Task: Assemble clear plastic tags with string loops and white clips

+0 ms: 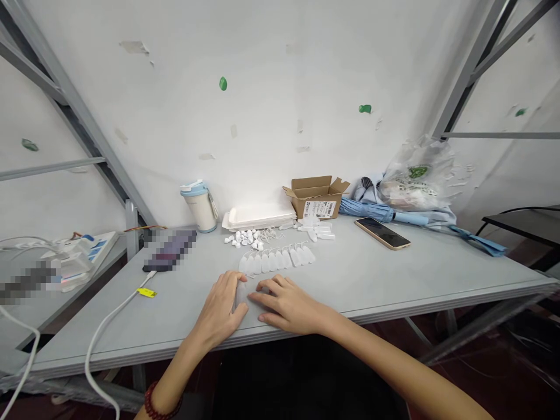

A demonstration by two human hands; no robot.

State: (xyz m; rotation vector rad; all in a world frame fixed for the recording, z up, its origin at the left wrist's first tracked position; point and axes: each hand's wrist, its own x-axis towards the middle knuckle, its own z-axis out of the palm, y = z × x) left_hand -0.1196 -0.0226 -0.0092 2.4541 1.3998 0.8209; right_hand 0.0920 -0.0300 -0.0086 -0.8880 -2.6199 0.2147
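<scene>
My left hand [222,308] rests near the table's front edge, thumb and fingers curved around a small translucent plastic piece [241,293]. Facing it from the right, my right hand [286,303] has its fingers apart and their tips close to that piece; whether they touch it I cannot tell. Just beyond both hands lies a row of similar translucent pieces [275,261] with thin strings at their far ends. Behind the row are a pile of small white caps [247,238], loose white strings [272,234] and more translucent pieces [321,231].
White trays [260,217] and an open cardboard box [315,201] stand by the wall. A cup [200,209] and a blurred dark device [170,251] with a cable [105,321] are left; a phone [382,233], blue umbrella [371,211] and plastic bag [417,181] are right.
</scene>
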